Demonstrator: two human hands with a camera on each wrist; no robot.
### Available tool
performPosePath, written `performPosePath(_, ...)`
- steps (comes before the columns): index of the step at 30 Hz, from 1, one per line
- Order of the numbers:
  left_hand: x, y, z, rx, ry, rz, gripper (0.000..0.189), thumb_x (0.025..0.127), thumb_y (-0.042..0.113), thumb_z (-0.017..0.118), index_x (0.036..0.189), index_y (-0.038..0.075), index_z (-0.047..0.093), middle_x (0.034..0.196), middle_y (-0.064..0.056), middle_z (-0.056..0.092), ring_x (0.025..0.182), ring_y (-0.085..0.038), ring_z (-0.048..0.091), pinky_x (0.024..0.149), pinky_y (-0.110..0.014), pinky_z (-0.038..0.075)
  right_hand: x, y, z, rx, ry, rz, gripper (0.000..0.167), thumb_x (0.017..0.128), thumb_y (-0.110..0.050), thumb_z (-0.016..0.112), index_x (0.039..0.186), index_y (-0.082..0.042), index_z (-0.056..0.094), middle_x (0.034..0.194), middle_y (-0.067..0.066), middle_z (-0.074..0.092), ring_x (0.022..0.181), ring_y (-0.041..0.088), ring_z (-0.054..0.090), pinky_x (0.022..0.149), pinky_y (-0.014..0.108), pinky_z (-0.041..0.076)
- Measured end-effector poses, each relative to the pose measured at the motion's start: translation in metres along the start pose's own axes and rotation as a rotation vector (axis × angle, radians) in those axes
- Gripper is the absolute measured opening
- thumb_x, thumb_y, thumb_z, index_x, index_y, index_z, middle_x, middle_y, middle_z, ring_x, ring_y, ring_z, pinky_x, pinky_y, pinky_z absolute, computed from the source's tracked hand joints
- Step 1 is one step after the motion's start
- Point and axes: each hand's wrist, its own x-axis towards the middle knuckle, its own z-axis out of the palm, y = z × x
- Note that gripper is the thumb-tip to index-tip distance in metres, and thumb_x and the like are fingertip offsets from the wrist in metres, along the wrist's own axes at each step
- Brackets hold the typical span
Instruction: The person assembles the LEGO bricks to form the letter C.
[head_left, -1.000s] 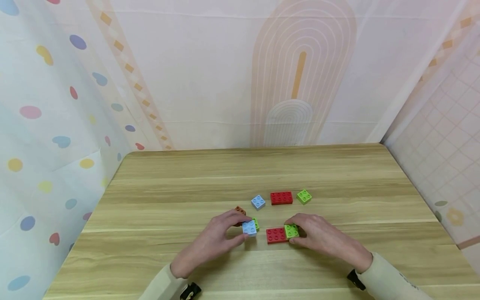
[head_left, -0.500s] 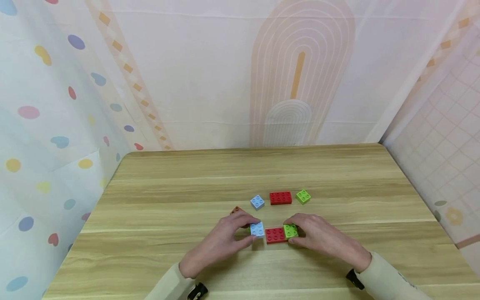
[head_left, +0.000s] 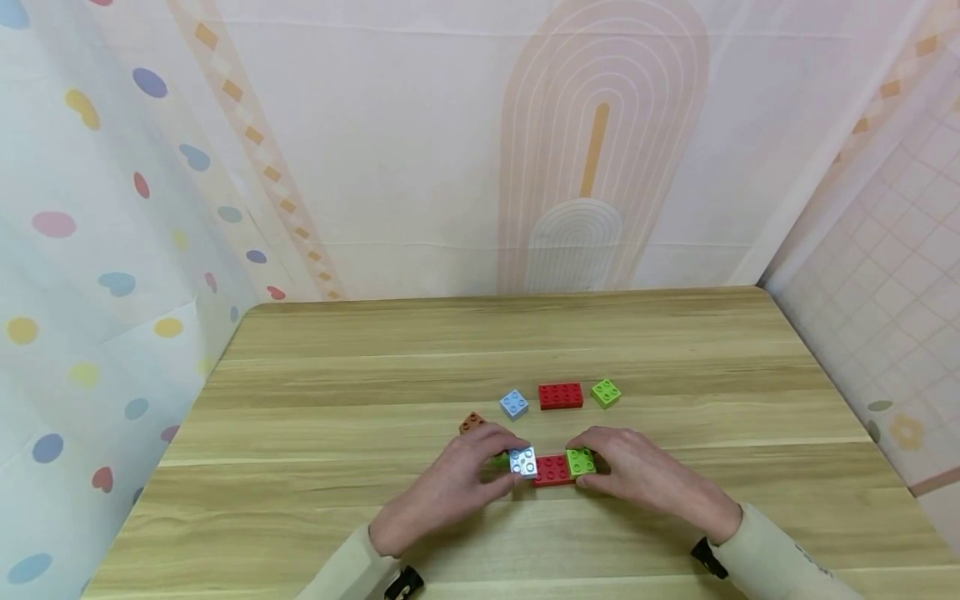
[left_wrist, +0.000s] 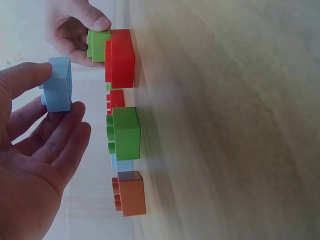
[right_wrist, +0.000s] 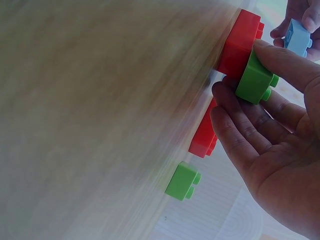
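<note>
My left hand (head_left: 468, 475) pinches a light blue square building brick (head_left: 523, 462) between thumb and fingers. In the left wrist view that blue brick (left_wrist: 60, 84) is held above the table, apart from the red brick (left_wrist: 122, 59). With thumb and fingers, my right hand (head_left: 637, 467) grips a green square brick (head_left: 581, 462) that sits on the right end of the long red brick (head_left: 552, 471). Seen from the right wrist, the green brick (right_wrist: 256, 80) overlaps the red brick's end. Another green brick (left_wrist: 127, 133) stands partly hidden behind my left fingers in the head view.
Behind the hands lie a second blue brick (head_left: 513, 404), a second red brick (head_left: 560, 396) and a further green brick (head_left: 606, 392). An orange-brown brick (head_left: 472, 422) is just beyond the left hand. The wooden table (head_left: 337, 375) meets patterned cloth at the back and sides.
My left hand has carried the blue brick rightward, to the left end of the red brick. The right hand keeps its grip on the green brick and stays in place.
</note>
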Motion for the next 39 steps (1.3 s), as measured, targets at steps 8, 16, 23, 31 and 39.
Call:
performPosePath(8,0.004,0.002,0.003,0.028,-0.024,-0.019,0.035,0.095,0.018,0.076,0.129,0.012,0.069,0.123,0.002,0.067,0.113,-0.014,0.062,0.098,-0.039,0.054,0.000,0.000,-0.001,-0.001,-0.002,0.002,0.037,0.090,-0.023,0.083,0.121,-0.007,0.071,0.116,0.002,0.072,0.102,0.014,0.065,0.087,0.039,0.059)
performPosePath(16,0.007,0.003,0.009,0.118,-0.036,-0.009,0.035,0.096,0.022,0.077,0.128,0.010,0.070,0.124,-0.001,0.068,0.115,-0.015,0.063,0.099,-0.037,0.054,0.000,-0.001,-0.001,-0.002,-0.001,0.003,0.037,0.090,-0.023,0.083,0.121,-0.007,0.071,0.115,0.001,0.072,0.101,0.012,0.064,0.086,0.039,0.059)
performPosePath(23,0.009,0.001,0.012,0.194,-0.042,0.029,0.036,0.095,0.024,0.078,0.128,0.010,0.071,0.124,-0.002,0.069,0.117,-0.017,0.062,0.102,-0.035,0.053,0.000,0.000,-0.001,0.004,-0.004,-0.001,0.037,0.090,-0.023,0.083,0.121,-0.007,0.071,0.114,0.000,0.072,0.099,0.010,0.063,0.084,0.036,0.058)
performPosePath(31,0.010,0.000,0.013,0.241,-0.051,0.037,0.036,0.095,0.026,0.078,0.127,0.011,0.072,0.124,-0.002,0.070,0.118,-0.018,0.062,0.103,-0.036,0.052,0.000,0.000,-0.001,-0.003,-0.002,-0.005,0.036,0.090,-0.022,0.083,0.120,-0.006,0.071,0.114,0.001,0.072,0.100,0.012,0.064,0.086,0.038,0.059)
performPosePath(39,0.012,-0.001,0.014,0.280,-0.055,0.051,0.036,0.095,0.028,0.078,0.127,0.012,0.072,0.122,-0.001,0.070,0.115,-0.017,0.062,0.102,-0.036,0.052,0.000,0.000,0.000,-0.007,-0.001,-0.008,0.036,0.089,-0.022,0.084,0.119,-0.006,0.071,0.114,0.001,0.072,0.101,0.012,0.064,0.086,0.038,0.059)
